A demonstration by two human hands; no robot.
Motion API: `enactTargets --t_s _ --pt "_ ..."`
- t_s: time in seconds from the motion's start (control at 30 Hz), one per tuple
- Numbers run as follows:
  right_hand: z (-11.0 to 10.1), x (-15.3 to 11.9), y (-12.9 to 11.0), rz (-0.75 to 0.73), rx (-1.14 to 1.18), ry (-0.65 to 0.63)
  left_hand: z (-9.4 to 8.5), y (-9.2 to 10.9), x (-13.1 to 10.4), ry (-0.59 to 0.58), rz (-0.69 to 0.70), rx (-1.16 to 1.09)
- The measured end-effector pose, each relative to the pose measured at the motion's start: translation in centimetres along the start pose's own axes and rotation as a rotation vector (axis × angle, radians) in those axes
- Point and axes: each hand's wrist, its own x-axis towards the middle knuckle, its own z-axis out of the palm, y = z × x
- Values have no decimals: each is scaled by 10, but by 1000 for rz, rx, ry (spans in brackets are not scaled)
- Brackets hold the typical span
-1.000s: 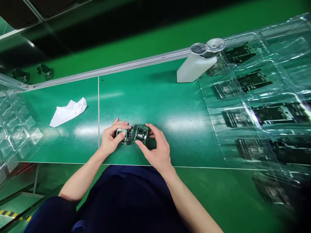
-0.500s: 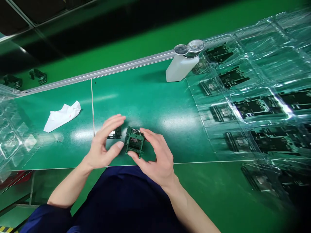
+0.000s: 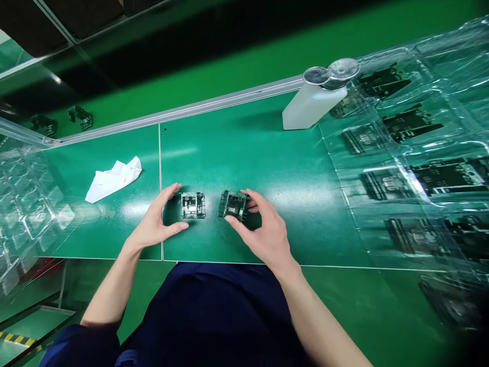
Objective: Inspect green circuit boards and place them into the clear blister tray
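Two small boxy circuit board assemblies are in front of me on the green bench. Around the left circuit board assembly (image 3: pixel 193 205), my left hand (image 3: pixel 156 219) is open, thumb and fingers spread apart at its left side; it does not appear to grip it. My right hand (image 3: pixel 267 229) pinches the right circuit board assembly (image 3: pixel 232 205) between the thumb at its near edge and the fingers at its far right corner. This one looks slightly tilted. A short gap separates the two assemblies.
Clear plastic trays (image 3: pixel 397 158) with several circuit boards cover the right side. A white pump bottle (image 3: pixel 311 107) stands at the back right. A crumpled white cloth or paper (image 3: pixel 114 178) lies left. More clear trays (image 3: pixel 26 204) are at far left; a metal rail (image 3: pixel 229 102) borders the back.
My left hand has drawn back to the left, uncovering the left assembly. The right hand has moved its assembly right and away from me, widening the gap. The view has shifted left.
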Motion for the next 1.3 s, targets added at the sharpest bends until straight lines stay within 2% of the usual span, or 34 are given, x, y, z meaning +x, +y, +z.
enactTargets --t_s 0.07,0.13,0.27,0.33,0.4,0.53,0.7,0.9,1.07,1.17,1.3 --pt "9 3 1 28 45 -53 3 -9 1 -44 -53 35" --pt "15 5 -1 5 48 -82 9 -11 3 -33 -77 48" --pt "16 9 -15 -152 -30 -44 17 -7 7 -14 -63 5" --pt "9 13 -27 -259 -115 -15 17 -6 5 -31 -59 -73" --pt "-2 17 -42 -345 -221 -18 18 -6 2 -40 -36 -242" --pt "-28 24 -73 -415 -401 -92 24 -3 -3 -45 6 -603" --pt "-47 24 -91 -452 -496 -149 30 7 -6 -34 10 -711" --pt "-44 15 -85 -432 -460 -103 28 10 -11 -3 64 -590" --pt "-36 3 -73 -382 -351 -64 20 14 -10 80 249 -255" --pt "-33 -4 -63 -316 -179 -83 11 24 -5 134 385 -38" --pt "-28 -12 -47 -52 240 -170 0 49 0 152 550 207"
